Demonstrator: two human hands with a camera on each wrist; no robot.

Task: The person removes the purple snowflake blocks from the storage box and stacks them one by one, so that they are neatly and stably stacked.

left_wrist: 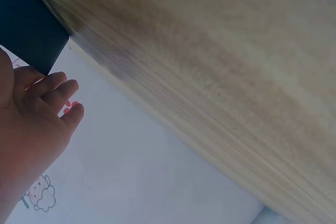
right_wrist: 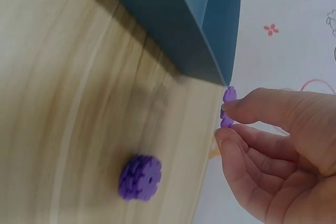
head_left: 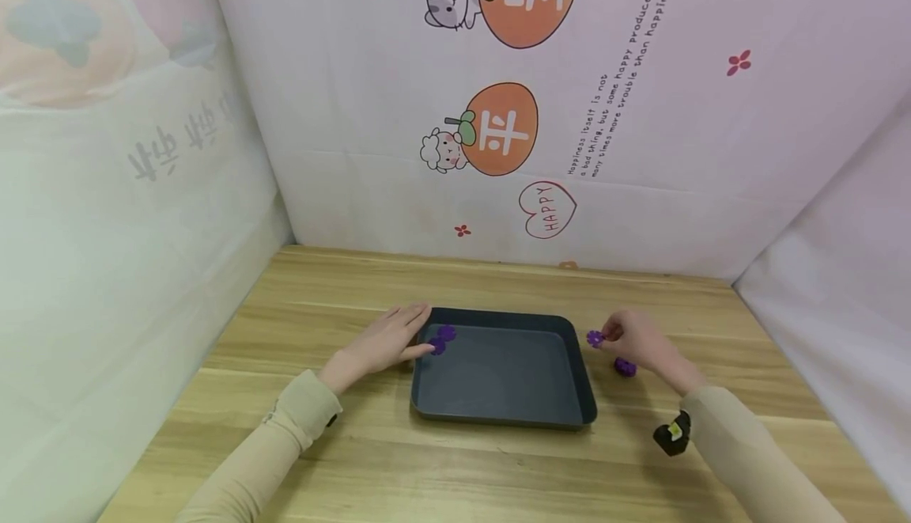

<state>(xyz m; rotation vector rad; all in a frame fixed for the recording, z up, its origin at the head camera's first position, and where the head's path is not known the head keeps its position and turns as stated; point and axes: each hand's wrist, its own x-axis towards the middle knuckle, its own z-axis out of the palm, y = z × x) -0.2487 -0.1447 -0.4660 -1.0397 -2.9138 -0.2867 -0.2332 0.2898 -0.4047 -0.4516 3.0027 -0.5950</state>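
Observation:
A dark grey rectangular tray (head_left: 498,373) lies on the wooden table. My left hand (head_left: 387,339) rests at its far left corner, fingers extended along the rim and the thumb reaching over the left edge. Two purple notched plastic discs (head_left: 446,333) are inside the tray, close to that thumb tip. Just beyond the tray's right wall, my right hand (head_left: 640,342) pinches a purple notched disc (right_wrist: 229,107) between thumb and fingertips, held above the table. Beneath this hand a small stack of purple discs (right_wrist: 139,177) sits on the wood.
The wooden table (head_left: 342,460) ends at a white printed cloth backdrop (head_left: 370,151) behind the tray. White cloth also hangs on the left (head_left: 128,270) and right (head_left: 840,246) sides. A black device (head_left: 672,433) is strapped at the right sleeve's cuff.

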